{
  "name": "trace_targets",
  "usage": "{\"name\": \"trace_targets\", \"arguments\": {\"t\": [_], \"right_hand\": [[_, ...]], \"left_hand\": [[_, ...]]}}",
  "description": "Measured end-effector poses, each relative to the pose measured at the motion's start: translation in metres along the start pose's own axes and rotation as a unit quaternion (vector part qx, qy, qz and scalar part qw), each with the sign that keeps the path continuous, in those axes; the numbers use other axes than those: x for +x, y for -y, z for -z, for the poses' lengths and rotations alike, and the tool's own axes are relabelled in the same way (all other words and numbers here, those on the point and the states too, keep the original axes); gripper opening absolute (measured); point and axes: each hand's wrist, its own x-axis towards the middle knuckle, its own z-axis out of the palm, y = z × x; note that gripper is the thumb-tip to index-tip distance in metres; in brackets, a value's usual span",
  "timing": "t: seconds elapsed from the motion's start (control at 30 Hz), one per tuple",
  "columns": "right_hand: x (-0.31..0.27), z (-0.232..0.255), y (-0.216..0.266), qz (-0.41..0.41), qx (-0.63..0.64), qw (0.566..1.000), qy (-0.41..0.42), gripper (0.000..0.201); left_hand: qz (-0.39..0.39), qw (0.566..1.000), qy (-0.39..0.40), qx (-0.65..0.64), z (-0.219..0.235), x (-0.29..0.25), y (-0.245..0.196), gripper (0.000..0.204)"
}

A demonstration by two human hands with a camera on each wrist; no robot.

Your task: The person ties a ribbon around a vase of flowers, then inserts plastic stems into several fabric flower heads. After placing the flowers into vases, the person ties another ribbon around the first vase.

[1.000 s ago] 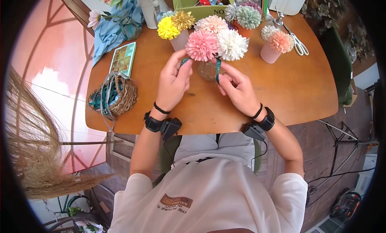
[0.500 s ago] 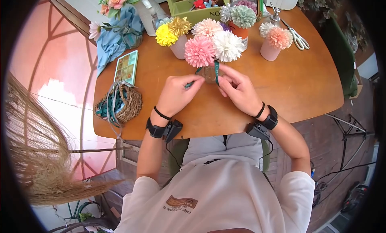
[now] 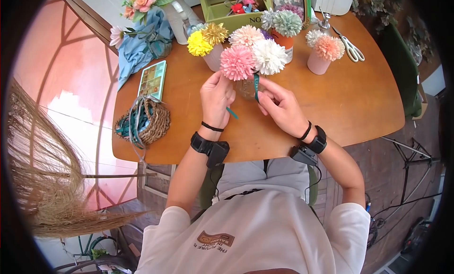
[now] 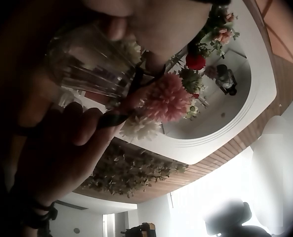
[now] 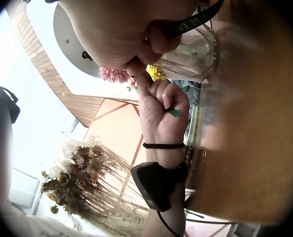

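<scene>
A clear glass vase (image 3: 246, 90) stands in front of me, with pink (image 3: 237, 62), white (image 3: 269, 56) and peach pom-pom flowers above it. Dark green lettered ribbon (image 3: 256, 86) runs round the neck below the blooms. My left hand (image 3: 216, 98) is curled at the left of the neck, gripping the ribbon; a short green tail (image 3: 231, 113) pokes out below the fist. At the right side, my right hand (image 3: 282, 105) pinches the other length between thumb and fingers. The right wrist view shows white letters on that ribbon (image 5: 198, 20) beside the glass. Blooms hide the neck from above.
Left on the table are a woven basket (image 3: 158, 123) of ribbons and a compartment box (image 3: 152, 80). A pink pot of yellow flowers (image 3: 199, 43) stands behind the left hand. Farther right are another pink pot (image 3: 318, 65) and scissors (image 3: 353, 51). A green crate (image 3: 236, 21) is behind.
My left hand first drew back from the vase with its ribbon end, then returned to the neck and turned upright, the green tail now showing below it. The right hand stays nearly still.
</scene>
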Motion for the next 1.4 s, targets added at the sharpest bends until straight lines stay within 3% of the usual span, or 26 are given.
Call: {"name": "trace_targets", "arguments": {"t": [0.07, 0.17, 0.37, 0.47, 0.57, 0.67, 0.77, 0.9, 1.07, 1.17, 1.4], "right_hand": [[0.000, 0.000, 0.001, -0.007, -0.001, 1.000, -0.002, 0.044], [0.000, 0.000, 0.002, -0.004, -0.006, 1.000, -0.002, 0.044], [0.000, 0.001, 0.002, -0.004, -0.015, 1.000, 0.001, 0.044], [0.001, 0.000, 0.002, -0.003, -0.027, 1.000, -0.006, 0.044], [0.003, 0.002, 0.008, 0.006, -0.073, 0.997, -0.014, 0.039], [0.009, 0.003, 0.013, 0.073, -0.175, 0.981, -0.049, 0.033], [0.016, 0.006, 0.010, 0.185, -0.278, 0.940, -0.070, 0.026], [0.021, 0.009, 0.023, 0.226, -0.409, 0.882, -0.065, 0.020], [0.024, 0.006, 0.023, 0.241, -0.490, 0.835, -0.069, 0.011], [0.025, 0.006, 0.025, 0.249, -0.507, 0.823, -0.063, 0.010], [0.026, 0.008, 0.026, 0.255, -0.499, 0.827, -0.056, 0.019]], "left_hand": [[0.000, 0.998, 0.054, -0.022, 0.005, 0.001, 0.002, 0.015], [0.008, 0.994, 0.074, 0.084, 0.006, 0.002, -0.003, 0.012], [-0.053, 0.950, 0.120, 0.282, 0.020, 0.009, -0.014, 0.012], [-0.109, 0.933, 0.156, 0.304, 0.012, 0.009, -0.020, 0.018], [-0.093, 0.912, 0.186, 0.355, 0.015, 0.011, -0.023, 0.019], [-0.076, 0.892, 0.193, 0.401, 0.011, 0.010, -0.032, 0.017], [-0.054, 0.907, 0.199, 0.367, 0.011, 0.011, -0.032, 0.017], [-0.007, 0.915, 0.185, 0.359, 0.004, 0.007, -0.041, 0.018], [-0.005, 0.914, 0.174, 0.366, 0.002, 0.007, -0.041, 0.019], [-0.033, 0.919, 0.202, 0.337, 0.006, 0.011, -0.033, 0.020], [0.036, 0.925, 0.212, 0.312, -0.008, 0.008, -0.044, 0.017]]}}
